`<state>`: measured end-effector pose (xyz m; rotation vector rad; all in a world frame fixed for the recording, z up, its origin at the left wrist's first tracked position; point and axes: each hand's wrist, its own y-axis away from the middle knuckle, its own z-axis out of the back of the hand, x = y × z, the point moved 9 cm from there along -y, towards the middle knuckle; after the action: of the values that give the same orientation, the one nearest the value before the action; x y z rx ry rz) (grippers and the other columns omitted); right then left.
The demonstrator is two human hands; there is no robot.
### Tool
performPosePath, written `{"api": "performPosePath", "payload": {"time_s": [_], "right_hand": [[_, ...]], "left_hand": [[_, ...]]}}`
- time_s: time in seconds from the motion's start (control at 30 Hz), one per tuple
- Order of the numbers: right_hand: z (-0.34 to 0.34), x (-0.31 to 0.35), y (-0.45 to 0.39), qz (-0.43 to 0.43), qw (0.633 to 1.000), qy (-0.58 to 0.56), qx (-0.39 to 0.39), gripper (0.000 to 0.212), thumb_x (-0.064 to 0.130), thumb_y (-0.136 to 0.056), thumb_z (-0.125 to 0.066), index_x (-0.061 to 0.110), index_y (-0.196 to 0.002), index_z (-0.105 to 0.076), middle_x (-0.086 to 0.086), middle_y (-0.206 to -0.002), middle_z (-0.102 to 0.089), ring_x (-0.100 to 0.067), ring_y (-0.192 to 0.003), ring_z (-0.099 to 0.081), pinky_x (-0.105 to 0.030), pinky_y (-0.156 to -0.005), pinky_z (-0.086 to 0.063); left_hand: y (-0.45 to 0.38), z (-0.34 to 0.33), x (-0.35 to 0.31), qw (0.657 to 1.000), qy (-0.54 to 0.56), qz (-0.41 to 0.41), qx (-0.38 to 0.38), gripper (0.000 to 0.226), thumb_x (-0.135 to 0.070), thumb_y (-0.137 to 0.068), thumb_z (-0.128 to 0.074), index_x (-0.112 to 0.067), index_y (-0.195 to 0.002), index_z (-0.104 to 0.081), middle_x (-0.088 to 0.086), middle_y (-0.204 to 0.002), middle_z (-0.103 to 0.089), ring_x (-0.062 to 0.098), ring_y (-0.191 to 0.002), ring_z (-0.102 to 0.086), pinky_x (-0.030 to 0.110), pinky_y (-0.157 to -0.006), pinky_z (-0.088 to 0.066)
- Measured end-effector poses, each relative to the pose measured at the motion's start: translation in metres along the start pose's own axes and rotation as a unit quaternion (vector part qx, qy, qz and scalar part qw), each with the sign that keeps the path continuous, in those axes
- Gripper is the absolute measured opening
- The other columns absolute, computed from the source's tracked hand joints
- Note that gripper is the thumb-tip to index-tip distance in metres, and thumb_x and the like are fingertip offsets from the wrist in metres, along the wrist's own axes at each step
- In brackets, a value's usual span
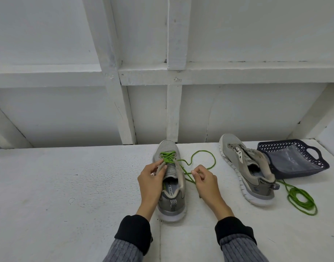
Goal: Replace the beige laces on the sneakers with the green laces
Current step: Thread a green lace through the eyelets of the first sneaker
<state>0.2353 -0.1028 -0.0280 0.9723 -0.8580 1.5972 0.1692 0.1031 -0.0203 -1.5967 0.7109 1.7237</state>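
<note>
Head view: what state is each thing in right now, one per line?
Near sneaker: upright, partly laced in green.
Green lace: threaded, slack looping right.
Left hand: grips the sneaker's tongue area.
Right hand: pinches the lace.
Far sneaker: tipped on its side, unlaced.
Spare green lace: coiled, unused.
Basket: tilted, holding clear plastic.

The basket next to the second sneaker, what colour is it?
Dark navy blue basket with a lattice wall, seen from the head view.
</note>
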Motion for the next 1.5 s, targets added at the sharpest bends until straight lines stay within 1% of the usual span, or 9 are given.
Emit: {"api": "performPosePath", "payload": {"time_s": [0.1,0.2,0.33,0.7,0.93,1.13,1.23,1.33,1.5], "right_hand": [[0.007,-0.001,-0.003,-0.008,1.0,-0.007,-0.025,0.021,0.021,-0.096,-0.056,0.015,-0.076,-0.057,0.004,-0.057,-0.046,-0.006,-0.048,-0.035,-0.019,-0.047,-0.029],[0.013,-0.004,-0.012,-0.01,0.997,0.071,-0.035,0.011,0.024,-0.094,-0.059,0.023,-0.086,-0.066,0.003,-0.087,-0.06,-0.006,-0.077,-0.053,-0.017,-0.062,-0.041],[0.003,0.001,-0.027,0.022,0.967,0.255,-0.002,0.015,0.026,-0.093,-0.061,0.029,-0.104,-0.071,0.009,-0.102,-0.052,-0.015,-0.104,-0.041,-0.028,-0.082,-0.028],[-0.011,-0.013,-0.028,-0.03,0.945,0.326,0.016,0.014,0.018,-0.096,-0.053,0.024,-0.095,-0.066,0.005,-0.11,-0.056,-0.019,-0.111,-0.037,-0.034,-0.083,-0.02],[0.019,0.031,-0.022,0.031,0.981,0.159,-0.111,0.018,0.012,-0.095,-0.05,0.028,-0.095,-0.059,0.013,-0.09,-0.061,-0.008,-0.102,-0.046,-0.038,-0.101,-0.016],[-0.009,0.073,-0.022,0.087,0.994,0.071,-0.012,0.018,0.017,-0.09,-0.065,0.017,-0.105,-0.074,0.003,-0.101,-0.073,-0.009,-0.095,-0.063,-0.028,-0.092,-0.05],[-0.015,0.074,-0.018,0.08,0.996,0.046,-0.012,0.011,0.018,-0.087,-0.069,0.017,-0.095,-0.075,0.006,-0.091,-0.073,-0.002,-0.085,-0.064,-0.009,-0.078,-0.047],[-0.01,0.079,-0.017,0.085,0.995,0.008,-0.044,0.003,0.014,-0.086,-0.069,0.017,-0.087,-0.071,0.009,-0.085,-0.071,0.003,-0.086,-0.064,-0.007,-0.073,-0.046],[-0.02,0.086,-0.018,0.076,0.997,0.006,0.006,0.023,0.011,-0.092,-0.061,0.018,-0.111,-0.071,0.007,-0.103,-0.07,0.002,-0.096,-0.062,-0.004,-0.083,-0.044]], "left_hand": [[-0.001,0.0,0.002,1.0,-0.012,-0.002,0.006,0.022,-0.024,-0.085,-0.075,-0.027,-0.106,-0.075,-0.014,-0.105,-0.069,0.003,-0.099,-0.063,0.021,-0.085,-0.052],[-0.002,0.001,0.002,1.0,-0.02,-0.005,0.011,0.023,-0.029,-0.084,-0.076,-0.028,-0.106,-0.074,-0.014,-0.106,-0.07,0.002,-0.098,-0.064,0.021,-0.084,-0.053],[0.001,0.003,-0.005,0.999,-0.037,-0.024,0.01,0.014,-0.031,-0.085,-0.074,-0.035,-0.099,-0.073,-0.019,-0.096,-0.072,-0.002,-0.092,-0.066,0.018,-0.077,-0.053],[0.005,0.006,-0.007,0.998,-0.055,-0.014,-0.006,0.009,-0.034,-0.085,-0.074,-0.03,-0.087,-0.066,-0.016,-0.09,-0.072,-0.001,-0.088,-0.067,0.026,-0.075,-0.056],[0.008,0.004,-0.015,0.999,-0.052,-0.016,0.001,0.005,-0.027,-0.087,-0.072,-0.023,-0.086,-0.068,-0.014,-0.085,-0.071,-0.006,-0.079,-0.065,0.01,-0.065,-0.051],[0.0,0.011,-0.007,0.999,-0.019,0.038,0.001,0.013,-0.024,-0.085,-0.073,-0.018,-0.074,-0.073,-0.008,-0.075,-0.072,0.004,-0.074,-0.068,0.018,-0.065,-0.052],[-0.008,0.016,0.0,0.998,-0.006,0.068,0.017,0.016,-0.024,-0.084,-0.074,-0.016,-0.071,-0.074,-0.006,-0.073,-0.072,0.009,-0.075,-0.065,0.028,-0.072,-0.054],[-0.01,0.013,0.006,0.994,0.016,0.098,0.043,0.016,-0.022,-0.085,-0.073,-0.012,-0.073,-0.075,0.001,-0.077,-0.073,0.014,-0.077,-0.065,0.036,-0.076,-0.057],[-0.01,0.012,0.008,0.993,0.025,0.107,0.046,0.015,-0.019,-0.086,-0.071,-0.011,-0.074,-0.075,0.003,-0.077,-0.073,0.013,-0.077,-0.065,0.028,-0.071,-0.055]]}}
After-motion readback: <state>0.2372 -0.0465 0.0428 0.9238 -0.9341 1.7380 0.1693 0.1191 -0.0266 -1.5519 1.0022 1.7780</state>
